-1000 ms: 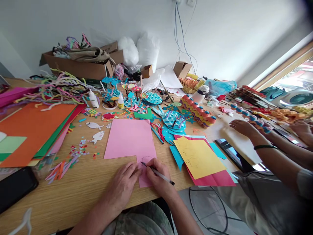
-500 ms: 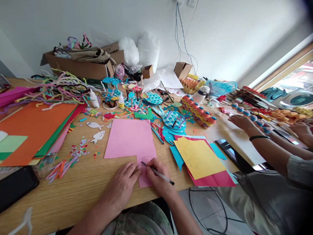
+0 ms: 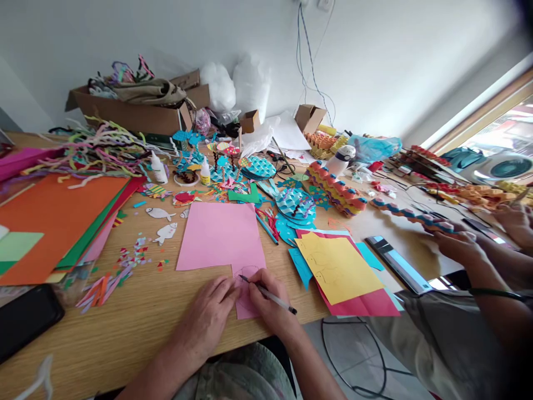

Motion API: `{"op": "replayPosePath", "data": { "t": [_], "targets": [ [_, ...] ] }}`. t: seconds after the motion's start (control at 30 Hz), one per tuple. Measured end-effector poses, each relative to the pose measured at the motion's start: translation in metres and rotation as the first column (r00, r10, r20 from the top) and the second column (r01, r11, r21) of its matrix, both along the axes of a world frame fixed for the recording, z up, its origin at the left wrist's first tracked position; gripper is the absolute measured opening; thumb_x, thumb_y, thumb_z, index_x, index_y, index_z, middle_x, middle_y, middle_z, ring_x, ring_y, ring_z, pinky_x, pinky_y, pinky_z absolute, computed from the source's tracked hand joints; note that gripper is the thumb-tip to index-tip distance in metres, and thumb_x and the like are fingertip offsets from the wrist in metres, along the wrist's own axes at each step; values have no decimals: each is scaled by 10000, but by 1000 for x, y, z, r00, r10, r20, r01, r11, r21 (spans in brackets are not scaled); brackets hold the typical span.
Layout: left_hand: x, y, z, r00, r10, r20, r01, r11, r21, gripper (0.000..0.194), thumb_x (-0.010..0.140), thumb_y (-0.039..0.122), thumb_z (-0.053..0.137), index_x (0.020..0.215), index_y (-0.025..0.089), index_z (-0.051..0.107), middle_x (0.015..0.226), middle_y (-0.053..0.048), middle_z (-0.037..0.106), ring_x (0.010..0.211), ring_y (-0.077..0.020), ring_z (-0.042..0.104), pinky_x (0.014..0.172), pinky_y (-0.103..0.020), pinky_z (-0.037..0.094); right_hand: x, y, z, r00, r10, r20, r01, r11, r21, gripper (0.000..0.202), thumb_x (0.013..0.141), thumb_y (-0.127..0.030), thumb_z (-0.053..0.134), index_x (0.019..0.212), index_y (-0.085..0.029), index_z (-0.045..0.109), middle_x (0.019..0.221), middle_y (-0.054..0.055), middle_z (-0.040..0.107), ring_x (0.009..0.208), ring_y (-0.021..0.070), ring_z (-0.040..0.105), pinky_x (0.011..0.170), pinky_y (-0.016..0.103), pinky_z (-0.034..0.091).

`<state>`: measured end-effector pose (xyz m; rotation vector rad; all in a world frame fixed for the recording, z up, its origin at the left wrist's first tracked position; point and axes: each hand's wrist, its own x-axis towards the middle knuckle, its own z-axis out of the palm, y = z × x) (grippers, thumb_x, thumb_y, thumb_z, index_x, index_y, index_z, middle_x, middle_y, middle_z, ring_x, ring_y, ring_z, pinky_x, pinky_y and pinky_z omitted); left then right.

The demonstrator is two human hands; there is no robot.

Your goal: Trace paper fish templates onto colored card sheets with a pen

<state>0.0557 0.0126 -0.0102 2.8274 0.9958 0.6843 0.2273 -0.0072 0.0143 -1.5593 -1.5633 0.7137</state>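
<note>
A pen [image 3: 278, 300] with a clear barrel is held in my right hand [image 3: 270, 291], its tip on the narrow lower strip of the pink paper [image 3: 220, 230]. Faint curved lines show on that strip, partly covered by my fingers. My left hand [image 3: 210, 311] lies flat with its fingertips at the strip's left edge, holding nothing. To the right, yellow paper [image 3: 339, 266] with pencil-like outlines rests on red paper [image 3: 370, 304]. White paper fish [image 3: 165, 233] lie left of the pink sheet.
Coloured sheets [image 3: 83, 222] and a black phone [image 3: 29, 319] are at left, glue bottles [image 3: 158, 168] behind. Blue paper crafts [image 3: 295, 205] and a striped egg-carton piece [image 3: 337, 189] stand beyond. At right a co-worker's hand [image 3: 458, 247] holds a painted egg-carton strip [image 3: 408, 214].
The co-worker at right has lifted the painted egg-carton strip and drawn it nearer. My hands and the pen are in almost the same place.
</note>
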Motion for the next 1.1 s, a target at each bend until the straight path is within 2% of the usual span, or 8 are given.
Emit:
{"op": "replayPosePath", "data": {
  "t": [0.77, 1.1],
  "targets": [
    [-1, 0, -5, 1000, 11, 2, -11, 1000, -24, 455, 823, 8, 344, 1182, 194, 553, 1174, -75, 561, 1113, -218, 486, 931, -409, 473, 0, 0, 0, 1000, 7, -3, -7, 1000, -2, 79, 750, -139, 474, 709, -193, 516, 575, -51, 517, 518, 99, 468, 520, 208, 355],
    [-1, 1, 2, 999, 3, -34, -2, 1000, 25, 450, 801, 0, 340, 1147, 168, 572, 1155, -80, 580, 1073, -220, 517, 898, -396, 500, -1, 0, 1, 1000, 10, -14, -10, 1000, 19, 101, 726, -117, 463, 712, -198, 522, 598, -45, 547, 529, 100, 477, 529, 202, 374]
  ]
}}
